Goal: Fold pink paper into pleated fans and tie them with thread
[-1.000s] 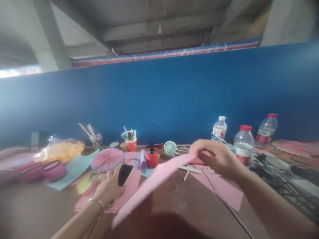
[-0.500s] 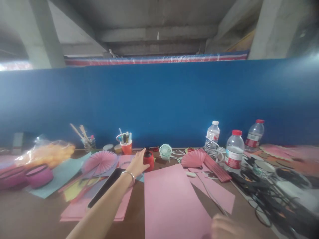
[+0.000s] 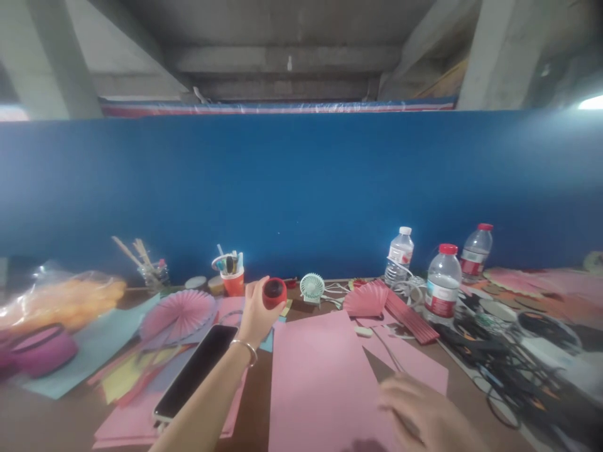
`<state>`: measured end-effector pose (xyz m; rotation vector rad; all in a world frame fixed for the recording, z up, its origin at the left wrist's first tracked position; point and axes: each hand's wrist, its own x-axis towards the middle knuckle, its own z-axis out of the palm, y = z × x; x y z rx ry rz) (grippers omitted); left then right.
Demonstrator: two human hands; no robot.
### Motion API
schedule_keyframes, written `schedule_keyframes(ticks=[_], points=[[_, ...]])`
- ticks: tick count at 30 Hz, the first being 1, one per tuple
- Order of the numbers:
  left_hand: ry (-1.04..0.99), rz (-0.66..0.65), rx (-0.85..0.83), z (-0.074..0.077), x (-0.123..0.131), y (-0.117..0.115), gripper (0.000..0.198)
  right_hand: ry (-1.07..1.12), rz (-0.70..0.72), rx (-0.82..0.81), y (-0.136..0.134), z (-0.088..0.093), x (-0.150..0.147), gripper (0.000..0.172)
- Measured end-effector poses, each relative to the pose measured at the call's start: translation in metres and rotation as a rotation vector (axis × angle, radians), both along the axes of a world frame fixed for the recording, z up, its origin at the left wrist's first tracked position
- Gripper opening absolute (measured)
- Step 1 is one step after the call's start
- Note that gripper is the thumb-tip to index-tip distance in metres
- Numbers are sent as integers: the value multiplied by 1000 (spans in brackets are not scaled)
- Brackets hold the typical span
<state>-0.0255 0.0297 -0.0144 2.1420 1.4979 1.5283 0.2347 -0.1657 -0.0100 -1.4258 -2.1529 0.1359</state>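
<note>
My left hand (image 3: 253, 314) grips a rounded, dark-topped red object (image 3: 275, 295) near the smooth pink sheet (image 3: 320, 383); my right hand (image 3: 421, 408) curls over the sheet's edge, its grip unclear through my feed. An orange-red cup (image 3: 233, 285) holds slim tools (image 3: 230, 263), a clear jar (image 3: 157, 277) sticks (image 3: 141, 250).

Dim concrete ceiling (image 3: 289, 25), white glare at right edge, blurred stretched sides, shadow on pink paper (image 3: 320, 376)

Pot (image 3: 274, 293): red, dark on top. Middle sheet (image 3: 325, 383): plain pink. Phone (image 3: 200, 367): black face, pale edge. Bracelet (image 3: 253, 354): silvery. Fan (image 3: 311, 287): pale mint green. Cup (image 3: 233, 285): orange-red, white rim. Rosette (image 3: 181, 314): pink, radiating pleat lines. Bowl (image 3: 44, 351): magenta, black rim. Front bottle (image 3: 443, 282): clear, red cap, red on label. Bag (image 3: 70, 298): clear, yellow-orange contents. Wall (image 3: 301, 176): plain blue. Table (image 3: 257, 402): brown.
</note>
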Motion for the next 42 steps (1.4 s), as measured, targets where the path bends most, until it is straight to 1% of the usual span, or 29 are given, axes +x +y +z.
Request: schedule_keyframes(ticks=[2,4,6,9,12,14,17,21,24,27,30,34,38,40,42], points=[[-41,-10,15,-4,4,-5,57,111,-49,-19,21,16,-23,20],[-72,-27,1,-10,6,-8,55,183,-2,-50,50,21,-45,18],[-98,-41,-28,-15,7,-9,53,268,-24,-34,84,15,-64,17],[-128,-47,-65,-21,6,-9,50,457,-33,-1,130,0,-85,18],[-140,-49,-84,-22,6,-10,54,567,-20,43,157,-11,-96,15],[-141,-56,-96,-22,6,-12,56,564,4,62,163,-14,-98,13],[-136,-72,-118,-21,9,-16,54,522,24,121,162,-15,-99,14],[-114,-71,-150,-19,14,-23,50,529,-53,170,160,-20,-97,19],[-79,-41,-181,-18,19,-27,51,610,-85,177,161,-26,-95,20],[-72,19,-166,-15,19,-26,49,782,-137,155,163,-32,-91,21],[-97,139,-106,-13,11,-16,51,942,-187,83,165,-41,-88,26],[-103,239,-123,-16,-8,6,49,1135,-157,-112,170,-55,-87,28],[-47,256,-158,-19,-18,25,51,1205,-109,-269,177,-63,-94,27],[-3,246,-172,-18,-17,31,52,1213,-69,-341,178,-63,-97,24],[41,253,-173,-13,-14,31,54,1219,-14,-421,176,-62,-100,22]])
